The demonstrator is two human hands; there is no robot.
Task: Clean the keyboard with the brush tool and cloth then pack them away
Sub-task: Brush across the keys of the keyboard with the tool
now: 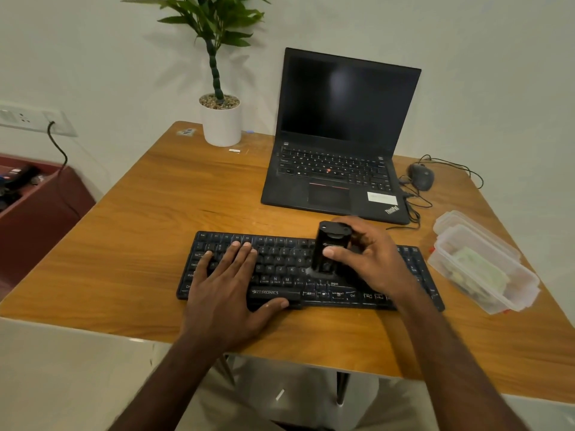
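While your left hand (228, 286) lies flat with spread fingers on the keyboard (281, 272), your right hand (368, 258) grips the black brush tool (330, 248) upright on the keys, fingers curled around it, thumb in front.

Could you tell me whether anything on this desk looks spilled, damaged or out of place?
Nothing stands out. The keyboard lies slightly askew on the table, steadied by the left hand while the right hand brushes.
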